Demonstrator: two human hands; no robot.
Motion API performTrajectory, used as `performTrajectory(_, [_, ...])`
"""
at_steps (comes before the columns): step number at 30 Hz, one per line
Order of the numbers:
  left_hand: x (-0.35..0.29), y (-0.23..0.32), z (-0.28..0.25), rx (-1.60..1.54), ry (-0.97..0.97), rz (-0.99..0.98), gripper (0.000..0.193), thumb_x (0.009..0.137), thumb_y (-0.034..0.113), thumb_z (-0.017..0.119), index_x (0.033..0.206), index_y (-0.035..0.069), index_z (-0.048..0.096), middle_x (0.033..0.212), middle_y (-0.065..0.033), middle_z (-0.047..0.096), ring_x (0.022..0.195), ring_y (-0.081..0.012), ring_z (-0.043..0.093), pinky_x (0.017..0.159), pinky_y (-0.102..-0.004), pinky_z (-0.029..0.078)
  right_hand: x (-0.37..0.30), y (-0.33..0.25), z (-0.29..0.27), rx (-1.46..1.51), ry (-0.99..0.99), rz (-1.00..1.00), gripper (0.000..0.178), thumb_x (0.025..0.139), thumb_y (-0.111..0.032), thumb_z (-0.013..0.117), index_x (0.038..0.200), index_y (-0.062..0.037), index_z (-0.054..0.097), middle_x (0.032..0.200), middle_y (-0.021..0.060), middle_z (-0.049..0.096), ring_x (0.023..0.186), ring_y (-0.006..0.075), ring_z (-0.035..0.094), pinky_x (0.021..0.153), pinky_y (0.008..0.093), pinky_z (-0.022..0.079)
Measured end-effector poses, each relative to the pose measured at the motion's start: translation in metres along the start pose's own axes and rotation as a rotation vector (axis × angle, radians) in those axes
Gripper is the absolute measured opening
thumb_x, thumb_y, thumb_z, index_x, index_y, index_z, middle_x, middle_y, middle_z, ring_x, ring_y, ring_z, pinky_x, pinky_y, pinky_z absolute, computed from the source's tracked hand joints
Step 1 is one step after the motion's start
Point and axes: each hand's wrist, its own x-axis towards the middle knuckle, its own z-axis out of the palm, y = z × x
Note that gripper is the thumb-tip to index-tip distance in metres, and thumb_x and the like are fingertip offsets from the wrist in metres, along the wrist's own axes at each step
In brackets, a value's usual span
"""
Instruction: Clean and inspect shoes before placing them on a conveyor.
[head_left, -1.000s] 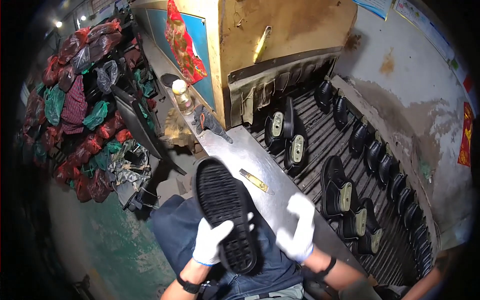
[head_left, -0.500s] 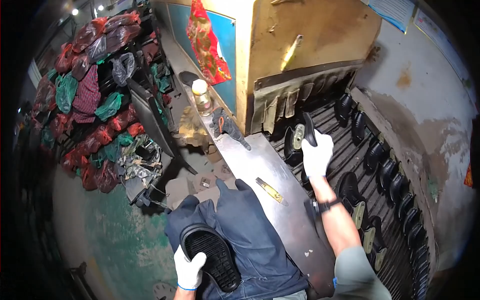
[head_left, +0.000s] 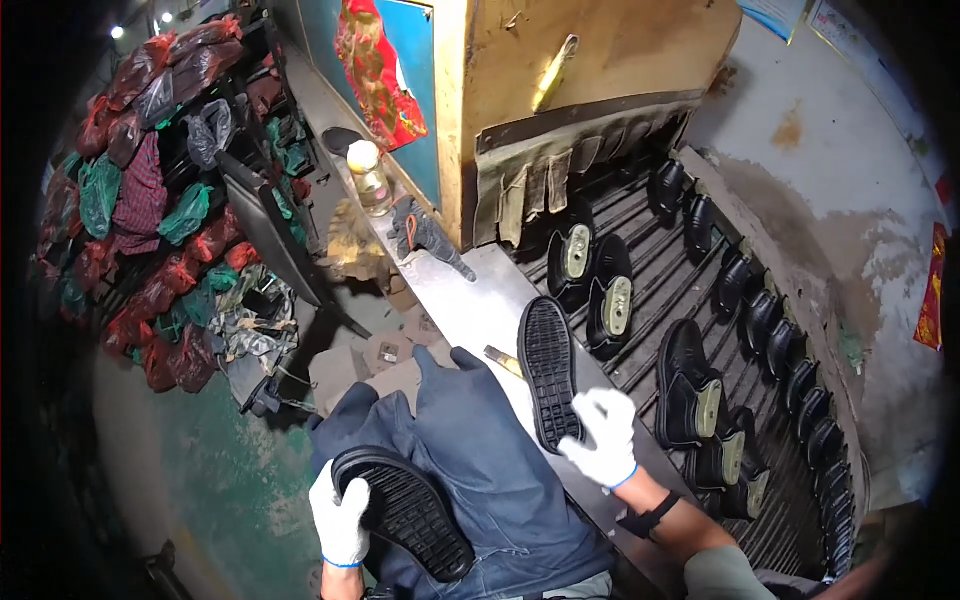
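My left hand [head_left: 338, 520], in a white glove, holds a black shoe sole [head_left: 405, 510] tread-up over my lap, which is covered by a blue denim cloth [head_left: 470, 450]. In its white glove, my right hand [head_left: 603, 437] grips a second black sole [head_left: 550, 368] by its lower end, tread-up, above the edge of the metal ledge [head_left: 470, 305]. Right of it runs a slatted conveyor [head_left: 660, 290] carrying black shoes [head_left: 688, 385] with pale insoles.
A large yellow-brown machine housing [head_left: 590, 60] with hanging flaps stands over the conveyor's far end. A glass bottle [head_left: 369, 178] and a dark glove [head_left: 425, 232] sit on the ledge. Piles of bagged goods [head_left: 150, 200] fill the left. A stained wall [head_left: 850, 230] borders the right.
My right hand has come back from the conveyor holding a second black sole. The left hand still holds its sole, a little to the right.
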Motion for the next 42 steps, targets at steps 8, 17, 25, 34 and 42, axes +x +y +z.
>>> performTrajectory(8, [0.010,0.024,0.015,0.103,-0.074,0.088,0.058,0.092,0.022,0.085,0.140,-0.006,0.066,0.123,-0.0121,0.076,0.114,-0.0206,0.070,0.106,-0.0344,0.053,0.140,0.154,0.048,0.887,0.225,1.087,0.139,0.067,-0.008,0.097,0.178,-0.0044,0.013,0.159,0.0194,0.054,0.137,0.0321,0.058,0.115,0.0442,0.049])
performTrajectory(17, [0.017,0.019,0.007,-0.190,-0.351,-0.066,0.084,0.097,0.035,0.086,0.160,-0.006,0.047,0.152,-0.0233,0.066,0.138,-0.0325,0.065,0.119,-0.0432,0.049,0.054,0.132,0.001,1.879,0.288,0.925,0.067,0.082,-0.018,0.073,0.146,0.0000,0.060,0.135,0.0198,0.072,0.124,0.0388,0.071,0.109,0.0535,0.060])
performTrajectory(25, [0.023,0.007,0.016,-0.595,-0.569,-0.172,0.071,0.097,0.038,0.085,0.152,0.005,0.053,0.170,-0.0265,0.046,0.155,-0.0512,0.046,0.128,-0.0615,0.041,0.040,-0.042,-0.047,2.227,0.034,0.758,0.116,0.079,-0.057,0.090,0.164,0.0045,0.041,0.157,0.0316,0.056,0.145,0.0543,0.054,0.124,0.0696,0.043])
performTrajectory(34, [0.046,0.040,0.017,-0.354,-0.594,0.168,0.055,0.111,0.041,0.067,0.148,0.003,0.055,0.143,-0.0221,0.068,0.136,-0.0374,0.065,0.118,-0.0513,0.050,0.036,-0.158,-0.059,1.248,-0.127,0.303,0.137,0.074,-0.023,0.098,0.177,0.0002,0.012,0.175,0.0187,0.037,0.160,0.0305,0.042,0.132,0.0457,0.034])
performTrajectory(42, [0.067,0.033,0.020,-0.645,-0.603,0.146,0.070,0.113,0.058,0.055,0.157,0.003,0.051,0.145,-0.0201,0.065,0.133,-0.0316,0.066,0.115,-0.0474,0.055,0.006,-0.205,-0.070,1.052,-0.192,0.136,0.139,0.065,-0.020,0.096,0.175,0.0017,0.014,0.169,0.0226,0.044,0.154,0.0354,0.048,0.129,0.0484,0.039])
